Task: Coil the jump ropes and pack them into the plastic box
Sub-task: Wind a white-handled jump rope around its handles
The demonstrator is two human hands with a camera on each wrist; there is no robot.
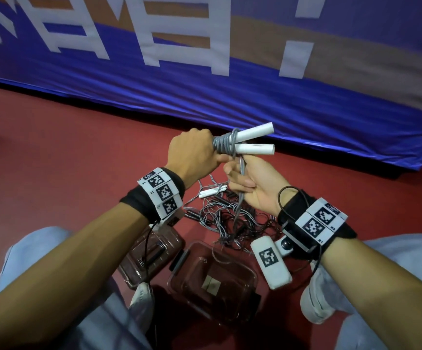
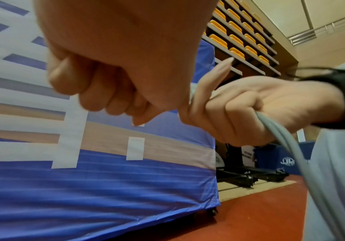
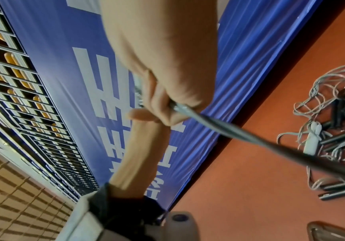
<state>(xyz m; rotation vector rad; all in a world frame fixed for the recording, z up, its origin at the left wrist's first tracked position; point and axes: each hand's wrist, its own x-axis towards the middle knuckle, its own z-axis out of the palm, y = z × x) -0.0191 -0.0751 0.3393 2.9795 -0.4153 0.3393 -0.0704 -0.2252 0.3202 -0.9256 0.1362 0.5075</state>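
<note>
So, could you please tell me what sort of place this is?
Most likely an indoor sports hall: tiers of folded orange seats rise behind, the floor is red sports flooring, and a large blue banner stands along its edge.

Little legible text: banner lettering and coded wrist tags

The blue banner (image 1: 230, 102) at the far side carries large white block characters, upside down and cropped in the head view, so only an exclamation mark (image 1: 296, 59) at the right reads for certain. The left wristband (image 1: 160, 192) and the right wristband (image 1: 318, 223) bear black-and-white square code markers with tiny labels too small to read, and a white block (image 1: 270, 258) by the right wrist bears one more. A far blue board (image 2: 287, 161) shows a blurred white logo.
</note>
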